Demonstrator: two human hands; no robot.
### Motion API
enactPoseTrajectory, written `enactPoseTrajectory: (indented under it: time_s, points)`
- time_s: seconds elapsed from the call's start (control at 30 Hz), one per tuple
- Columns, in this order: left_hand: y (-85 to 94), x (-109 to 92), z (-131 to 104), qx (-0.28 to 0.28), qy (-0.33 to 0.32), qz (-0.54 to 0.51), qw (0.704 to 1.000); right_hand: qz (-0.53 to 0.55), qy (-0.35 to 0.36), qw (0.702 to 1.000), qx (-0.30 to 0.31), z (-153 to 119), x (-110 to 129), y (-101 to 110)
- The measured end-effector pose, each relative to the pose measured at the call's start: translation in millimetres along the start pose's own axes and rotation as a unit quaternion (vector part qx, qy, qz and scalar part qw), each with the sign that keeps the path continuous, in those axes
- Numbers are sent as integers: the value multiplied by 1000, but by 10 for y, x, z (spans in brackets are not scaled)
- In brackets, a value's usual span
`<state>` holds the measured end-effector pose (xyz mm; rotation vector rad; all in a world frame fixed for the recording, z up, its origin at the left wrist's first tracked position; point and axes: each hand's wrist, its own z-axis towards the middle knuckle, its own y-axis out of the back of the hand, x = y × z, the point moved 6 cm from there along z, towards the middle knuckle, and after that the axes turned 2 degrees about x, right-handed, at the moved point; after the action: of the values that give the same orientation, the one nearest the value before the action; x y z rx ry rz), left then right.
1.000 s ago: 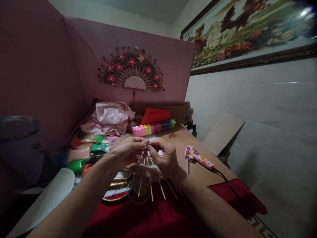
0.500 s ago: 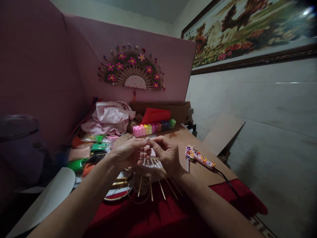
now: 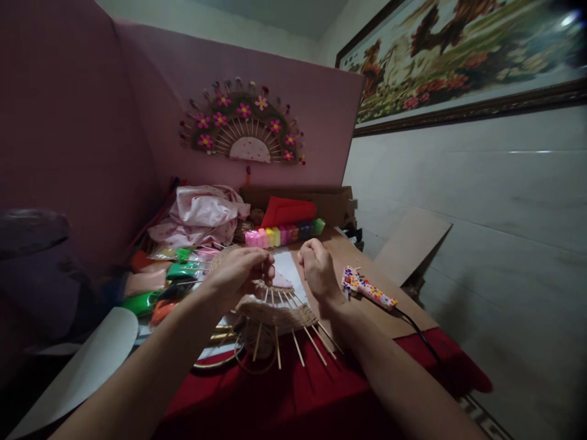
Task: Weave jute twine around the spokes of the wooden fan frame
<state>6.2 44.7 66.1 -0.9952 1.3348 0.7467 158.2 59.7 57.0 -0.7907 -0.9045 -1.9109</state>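
Observation:
My left hand [image 3: 243, 269] is over the left part of a half-round fan of thin wooden sticks. Its fingers are curled together, and what they pinch, if anything, is too small to make out. My right hand [image 3: 317, 269] is closed like a fist above the fan's right side, apart from the left; its fingertips are turned away, so its contents are hidden. A band of woven twine [image 3: 279, 315] runs across the sticks [image 3: 298, 348], whose ends point towards me. At the fan's centre shows a pink spotted fabric piece [image 3: 281, 280].
A flower-patterned glue gun [image 3: 369, 288] with a black cord lies on the right of the brown board [image 3: 408, 318]. Behind are a row of coloured clay packs [image 3: 284, 235], red sheet [image 3: 288, 212] and crumpled pink cloth [image 3: 206, 211]. Bagged clay [image 3: 142, 302] lies left. A finished fan [image 3: 245, 125] hangs on the pink panel.
My hands were together, fingertips touching, above the fan. Now they are apart: the right has moved right and closed into a fist, the left slightly left. More of the fan shows.

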Motion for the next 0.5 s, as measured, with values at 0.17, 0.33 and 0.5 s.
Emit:
enactPoseTrajectory:
  time_s: [0.17,0.33,0.5]
  points:
    - [185,-212,1,-95,-127,53,986,-422,-38,905,32,161,-239,106]
    - [383,-366,-30,-187,-186,79,961,-433,-28,897,84,197,-400,14]
    - [695,-449,-47,-301,-176,146,926,-324,2,931,168,177,-421,-259]
